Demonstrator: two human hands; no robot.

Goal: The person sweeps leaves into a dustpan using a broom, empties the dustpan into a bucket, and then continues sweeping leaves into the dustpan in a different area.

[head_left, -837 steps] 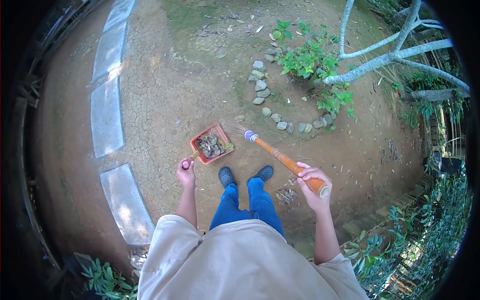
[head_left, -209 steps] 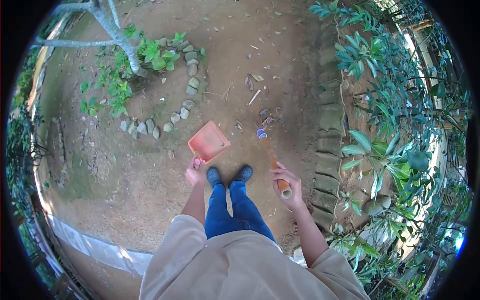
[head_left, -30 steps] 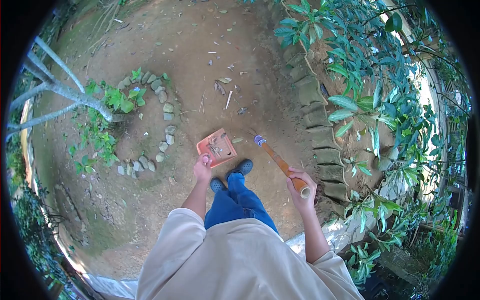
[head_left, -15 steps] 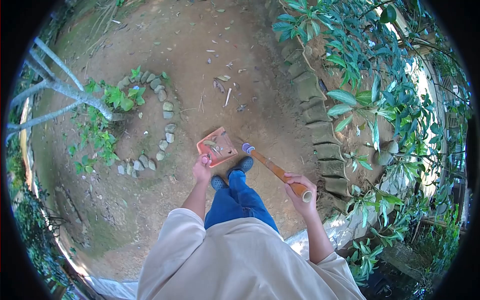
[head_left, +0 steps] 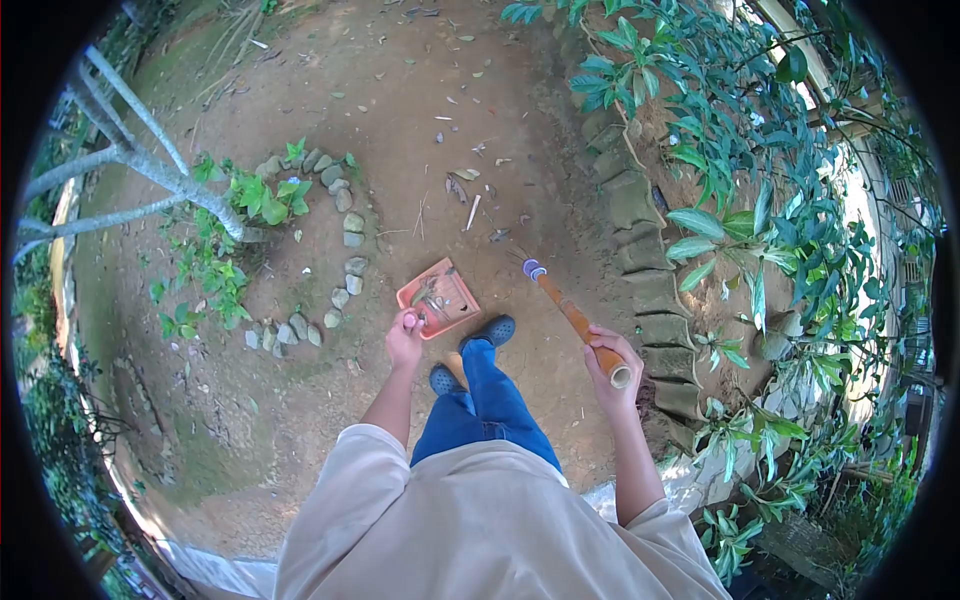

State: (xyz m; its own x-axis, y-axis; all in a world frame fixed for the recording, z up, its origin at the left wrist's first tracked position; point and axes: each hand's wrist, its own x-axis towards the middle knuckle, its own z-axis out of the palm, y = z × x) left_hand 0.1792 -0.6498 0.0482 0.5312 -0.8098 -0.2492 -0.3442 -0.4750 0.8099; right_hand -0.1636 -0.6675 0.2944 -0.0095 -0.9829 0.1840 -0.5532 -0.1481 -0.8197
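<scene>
My left hand is closed around the pink-ended handle of an orange dustpan. Dry leaves and bits of debris lie inside the pan, which is in front of my feet. In my right hand is a broom with a thick bamboo-like handle and a purple band near its lower end. My fingers wrap the handle near its top. Thin dark bristles point away from me, over the soil to the right of the dustpan.
Loose leaves and a pale stick lie on the dirt ahead. Stones ring a small tree at left. A scalloped border edges the leafy bed at right. My blue clogs stand near the dustpan.
The broom's bristle end has moved rightward, away from the dustpan, and its handle is steeper. One foot has stepped forward. The dustpan remains in my left hand.
</scene>
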